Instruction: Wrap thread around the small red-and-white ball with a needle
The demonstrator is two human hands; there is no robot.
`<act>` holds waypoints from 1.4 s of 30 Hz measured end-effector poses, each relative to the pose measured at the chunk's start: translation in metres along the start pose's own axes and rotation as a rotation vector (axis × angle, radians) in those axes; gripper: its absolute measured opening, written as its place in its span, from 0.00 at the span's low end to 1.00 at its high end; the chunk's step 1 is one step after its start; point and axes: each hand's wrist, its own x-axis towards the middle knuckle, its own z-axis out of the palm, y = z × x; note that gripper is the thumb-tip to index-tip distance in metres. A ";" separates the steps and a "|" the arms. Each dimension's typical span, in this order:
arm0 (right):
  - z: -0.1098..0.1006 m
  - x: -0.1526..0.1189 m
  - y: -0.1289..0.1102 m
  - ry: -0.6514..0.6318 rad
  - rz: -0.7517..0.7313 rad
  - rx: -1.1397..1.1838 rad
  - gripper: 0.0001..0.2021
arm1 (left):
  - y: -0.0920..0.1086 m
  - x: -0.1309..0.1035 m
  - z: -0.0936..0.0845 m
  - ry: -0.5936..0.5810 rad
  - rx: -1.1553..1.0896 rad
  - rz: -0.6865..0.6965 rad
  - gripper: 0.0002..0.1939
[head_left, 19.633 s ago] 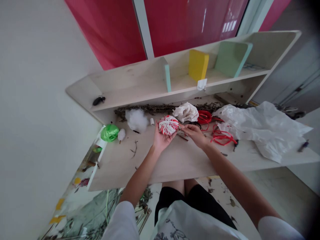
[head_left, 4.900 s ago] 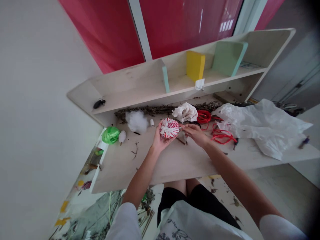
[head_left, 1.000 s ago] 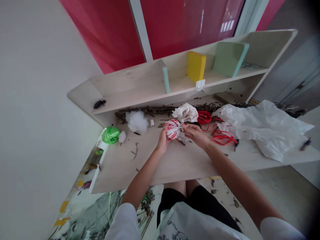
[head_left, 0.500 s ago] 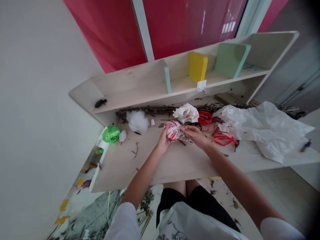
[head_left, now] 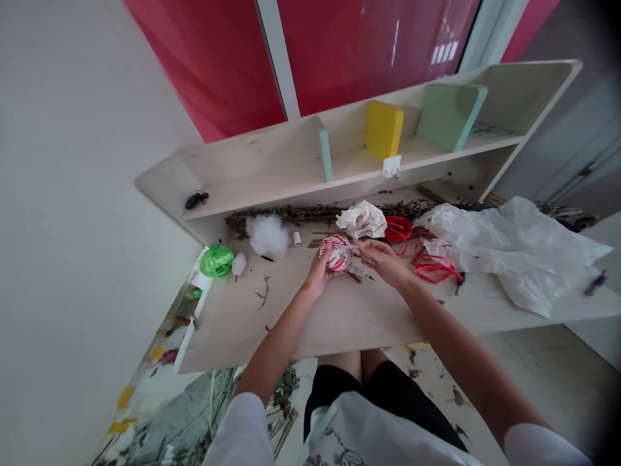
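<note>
My left hand is closed around the left side of a ball wrapped in red and white strands, held above the desk. From the ball a thin white string runs taut to my right hand, whose thumb and fingers pinch it just right of the ball. Crumpled white paper lies behind my hands, with a coil of red cord beside it. Beneath the ball are small brown stick pieces, partly hidden.
White fluffy stuffing, a small white spool and a green ball of twine sit on the left. A clear plastic bag and loose red cord cover the right. Dry twigs line the back under the shelf.
My right hand has drawn slightly to the right, away from the ball, and the white string between them now shows longer. My left hand and the ball have stayed nearly in place.
</note>
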 end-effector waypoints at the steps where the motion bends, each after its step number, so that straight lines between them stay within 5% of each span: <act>1: -0.001 0.000 0.000 0.001 -0.007 0.007 0.21 | 0.000 0.000 0.000 0.009 0.025 0.014 0.28; 12: 0.001 -0.001 -0.001 0.000 -0.006 -0.026 0.21 | 0.000 -0.002 0.002 0.105 0.066 0.051 0.30; 23: -0.001 0.003 0.004 0.042 0.056 -0.023 0.22 | 0.005 -0.006 0.006 -0.020 -0.137 -0.072 0.22; 42: -0.004 0.004 0.004 0.082 0.056 -0.067 0.22 | 0.019 -0.004 -0.008 -0.074 -0.414 -0.183 0.26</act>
